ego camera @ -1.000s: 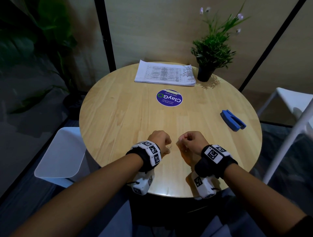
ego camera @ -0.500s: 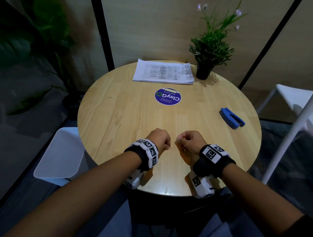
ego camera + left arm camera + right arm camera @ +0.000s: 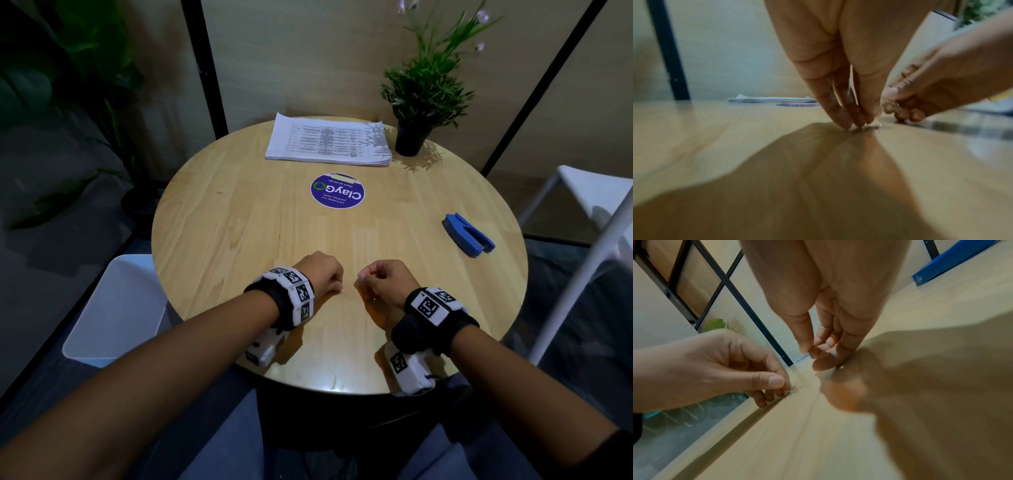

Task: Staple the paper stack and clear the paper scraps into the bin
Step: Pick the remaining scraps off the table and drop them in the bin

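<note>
A printed paper stack (image 3: 329, 142) lies at the far side of the round wooden table (image 3: 239, 222), and a blue stapler (image 3: 467, 234) sits at the right. Both hands work close together near the front edge. My left hand (image 3: 337, 284) has its fingertips (image 3: 846, 121) down on the wood, pinching a tiny pale scrap (image 3: 869, 127). My right hand (image 3: 363, 277) hovers just above the table. Its thumb and forefinger pinch a small silvery scrap (image 3: 805, 356). A white bin (image 3: 113, 308) stands on the floor left of the table.
A potted plant (image 3: 421, 96) stands at the back right beside the stack. A round purple sticker (image 3: 337, 191) marks the table's middle. A white chair (image 3: 596, 192) is on the right. Black-framed wall panels close off the back.
Both hands have stayed close together near the front edge, with only small finger movements. The stack and stapler have not moved.
</note>
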